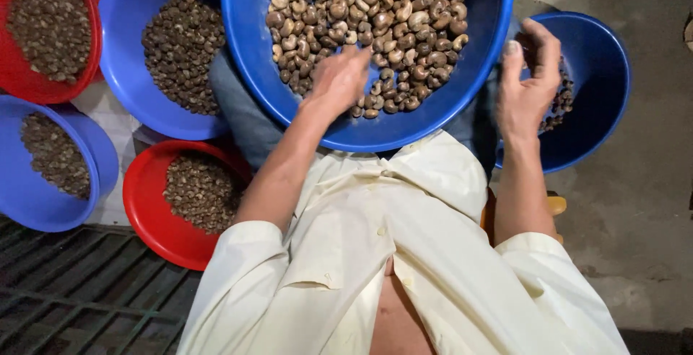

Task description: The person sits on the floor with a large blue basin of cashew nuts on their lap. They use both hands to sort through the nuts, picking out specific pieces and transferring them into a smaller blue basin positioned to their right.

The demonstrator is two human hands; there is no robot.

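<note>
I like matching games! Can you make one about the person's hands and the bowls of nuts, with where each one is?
Things:
1. left hand
2. right hand
3. big blue basin
4. red bowl

Places:
A. on the person's lap, full of large nuts
B. over the blue bowl at the right
C. on the floor beside the left arm
D. among the nuts in the big basin

Pairs: 1-D, 2-B, 3-A, 4-C
</note>
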